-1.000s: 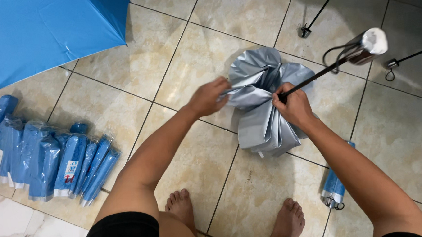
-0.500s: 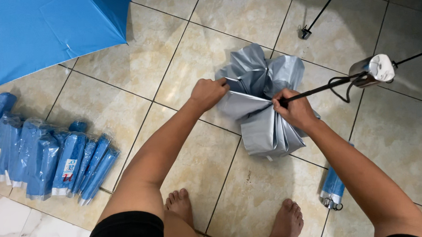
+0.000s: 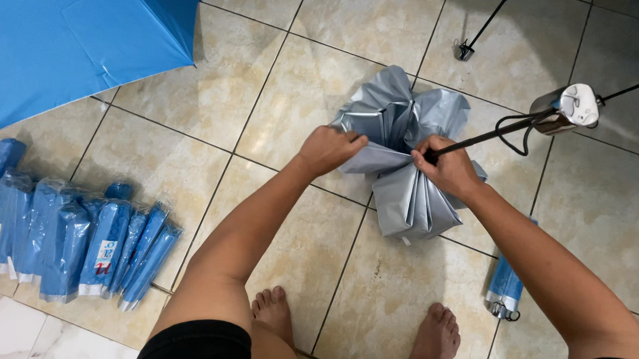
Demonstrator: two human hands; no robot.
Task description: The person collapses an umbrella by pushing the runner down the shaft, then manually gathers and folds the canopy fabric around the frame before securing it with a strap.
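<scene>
A grey folding umbrella (image 3: 406, 190) lies collapsed on the tiled floor, its canopy bunched in pleats. My left hand (image 3: 329, 149) grips a fold of the grey canopy on its left side. My right hand (image 3: 448, 168) is closed around the black shaft where it meets the canopy. The shaft runs up and right to a silver and white handle (image 3: 568, 109) with a black wrist loop, held off the floor.
An open blue umbrella (image 3: 62, 51) fills the top left. Several blue sleeved folded umbrellas (image 3: 71, 244) lie in a row at the left. Another blue sleeve (image 3: 507, 290) lies under my right forearm. My bare feet (image 3: 354, 325) stand below. Thin black stand legs (image 3: 485, 25) cross the top right.
The handle has swung lower and further right. My left hand has shifted slightly along the canopy, and the grey folds have spread a little wider at the top.
</scene>
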